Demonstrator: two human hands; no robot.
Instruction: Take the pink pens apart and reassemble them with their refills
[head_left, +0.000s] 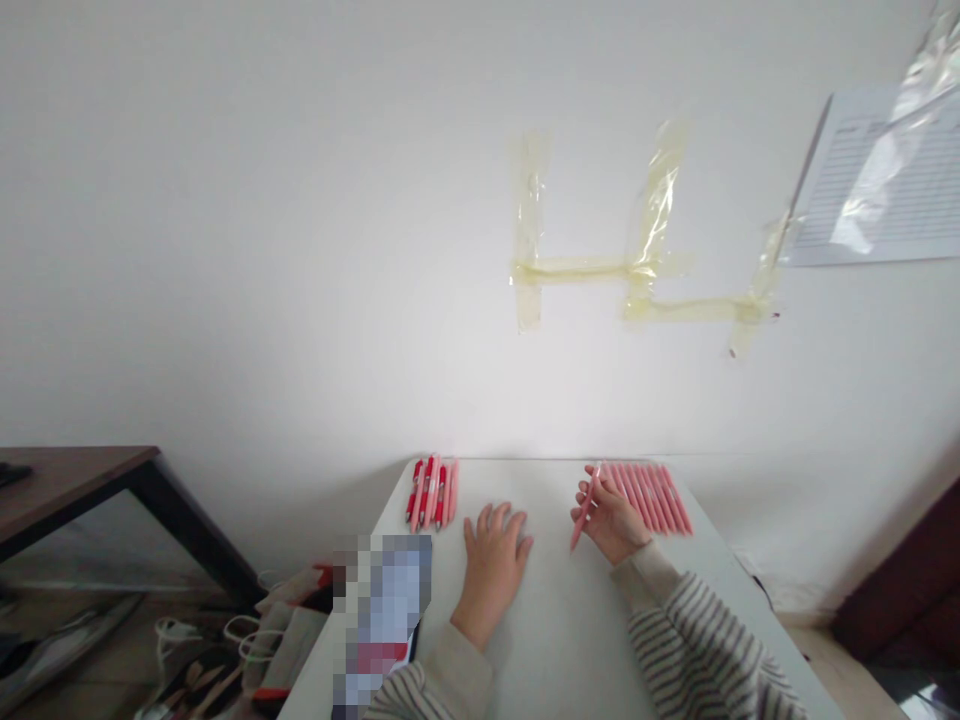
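On the white table, my left hand (495, 560) lies palm down with its fingers spread and nothing in it. My right hand (611, 515) grips a pink pen (585, 515), held at a slant with its tip pointing down toward me. Just right of that hand, a row of pink pens (656, 498) lies side by side near the wall; the hand covers part of the row's left end. Up and left from my left hand sits a smaller group of red and pink pens (431, 493), also packed closely together.
A pixelated flat object (386, 610) lies along the table's left edge. Bags and cables (255, 640) crowd the floor at left, below a brown desk (82, 480). The white wall (300, 250) behind the table bears yellowed tape (577, 270) and a paper sheet (885, 190).
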